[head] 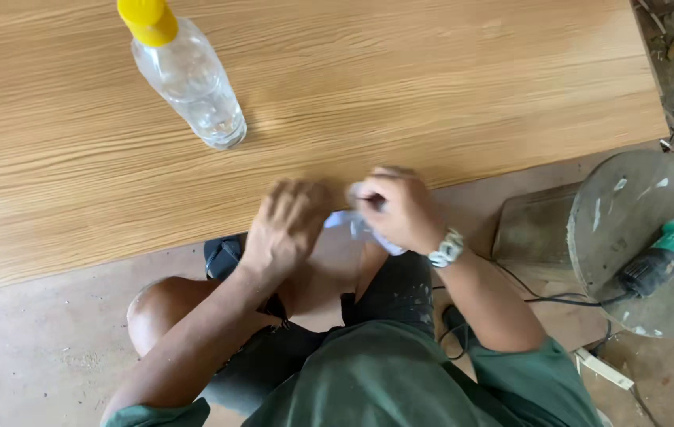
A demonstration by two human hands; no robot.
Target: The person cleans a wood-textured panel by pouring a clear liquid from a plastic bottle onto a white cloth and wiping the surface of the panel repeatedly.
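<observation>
My right hand (398, 207) is closed on a small white cloth (362, 228) at the near edge of a light wooden panel (400, 87). My left hand (288, 225) rests right beside it on the panel's edge, fingers curled down and blurred, touching the cloth's left end. A clear plastic bottle (194, 83) with a yellow cap (148, 19) stands on the panel, up and left of both hands. A beaded band sits on my right wrist.
I squat on a dusty brown floor (36, 348), my bare knee low at the left. To the right, a round grey disc (629, 221) carries a green and black power tool (673, 251) with a black cord. Debris lies at the top right.
</observation>
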